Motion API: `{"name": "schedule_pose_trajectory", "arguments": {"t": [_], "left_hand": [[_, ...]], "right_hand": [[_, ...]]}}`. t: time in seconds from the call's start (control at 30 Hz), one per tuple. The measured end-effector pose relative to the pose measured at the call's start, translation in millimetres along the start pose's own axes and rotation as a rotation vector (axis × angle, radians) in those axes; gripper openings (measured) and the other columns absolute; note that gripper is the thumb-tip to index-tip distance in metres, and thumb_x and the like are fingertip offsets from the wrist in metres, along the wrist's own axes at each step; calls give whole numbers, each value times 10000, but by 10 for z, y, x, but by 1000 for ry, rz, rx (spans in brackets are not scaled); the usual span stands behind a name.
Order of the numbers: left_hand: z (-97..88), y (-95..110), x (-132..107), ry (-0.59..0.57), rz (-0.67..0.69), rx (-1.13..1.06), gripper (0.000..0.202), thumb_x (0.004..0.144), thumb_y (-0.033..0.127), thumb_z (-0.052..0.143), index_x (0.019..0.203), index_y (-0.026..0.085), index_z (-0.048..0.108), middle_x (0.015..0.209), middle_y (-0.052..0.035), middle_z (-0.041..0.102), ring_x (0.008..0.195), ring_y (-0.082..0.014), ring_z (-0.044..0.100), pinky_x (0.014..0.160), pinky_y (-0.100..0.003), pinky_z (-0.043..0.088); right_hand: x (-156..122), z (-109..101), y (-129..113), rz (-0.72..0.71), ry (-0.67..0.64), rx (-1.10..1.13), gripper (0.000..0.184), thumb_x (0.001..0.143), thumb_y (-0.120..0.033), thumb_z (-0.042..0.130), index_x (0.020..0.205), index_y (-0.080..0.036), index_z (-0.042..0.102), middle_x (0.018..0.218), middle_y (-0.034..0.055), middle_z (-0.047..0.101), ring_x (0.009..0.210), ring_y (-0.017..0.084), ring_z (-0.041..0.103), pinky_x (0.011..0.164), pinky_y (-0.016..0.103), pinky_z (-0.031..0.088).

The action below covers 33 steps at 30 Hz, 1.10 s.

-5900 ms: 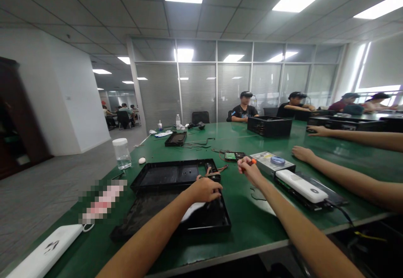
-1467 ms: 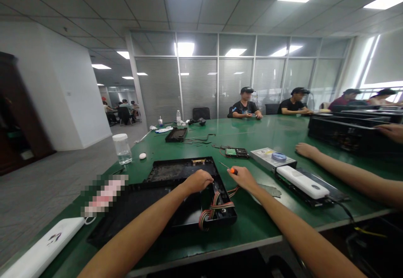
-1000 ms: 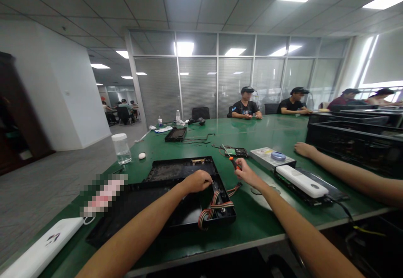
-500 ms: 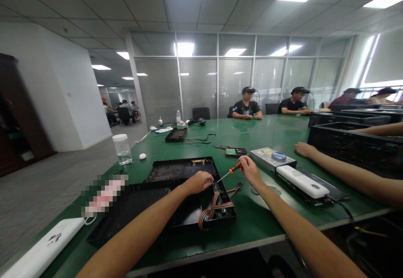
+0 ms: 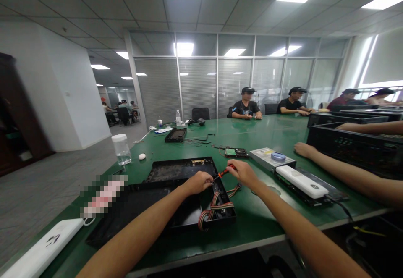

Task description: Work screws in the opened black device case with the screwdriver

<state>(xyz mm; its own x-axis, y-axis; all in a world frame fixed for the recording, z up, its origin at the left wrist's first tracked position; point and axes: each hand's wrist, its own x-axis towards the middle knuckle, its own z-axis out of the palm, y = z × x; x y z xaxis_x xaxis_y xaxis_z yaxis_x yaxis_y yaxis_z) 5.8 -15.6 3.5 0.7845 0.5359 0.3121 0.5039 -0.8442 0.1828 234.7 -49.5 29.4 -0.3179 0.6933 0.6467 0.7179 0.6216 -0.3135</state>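
A black plastic case (image 5: 176,173) lies open on the green table (image 5: 258,219), with a striped ribbon cable (image 5: 217,204) spilling over its right end. My left hand (image 5: 199,182) rests curled on the case's inner right edge, fingers pinched together on something too small to make out. My right hand (image 5: 242,173) grips a small orange-handled screwdriver (image 5: 224,171). Its tip points left and meets my left fingertips.
Right of the case lie a silver drive (image 5: 271,158), a white power bank (image 5: 301,181) and a green circuit board (image 5: 233,152). Another person's arm (image 5: 340,175) reaches in from the right by a black chassis (image 5: 355,145). A clear jar (image 5: 121,148) stands left. A white device (image 5: 40,253) lies near the corner.
The case has been turned and pulled closer since the earliest frame. My right hand swung the screwdriver from pointing away to pointing left, bringing its tip to my left fingers.
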Motion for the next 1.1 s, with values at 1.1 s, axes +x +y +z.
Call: {"name": "schedule_pose_trajectory", "arguments": {"t": [1.1], "left_hand": [[-8,2,-20,-21,36,-5,122,776,161,499,827,150,609,795,-24,629,756,-130,560,723,-207,386]], "right_hand": [[582,-356,-556,-136,-229,-462,453,787,-559,389,734,-162,601,613,99,611,608,201,562,547,260,282]]}}
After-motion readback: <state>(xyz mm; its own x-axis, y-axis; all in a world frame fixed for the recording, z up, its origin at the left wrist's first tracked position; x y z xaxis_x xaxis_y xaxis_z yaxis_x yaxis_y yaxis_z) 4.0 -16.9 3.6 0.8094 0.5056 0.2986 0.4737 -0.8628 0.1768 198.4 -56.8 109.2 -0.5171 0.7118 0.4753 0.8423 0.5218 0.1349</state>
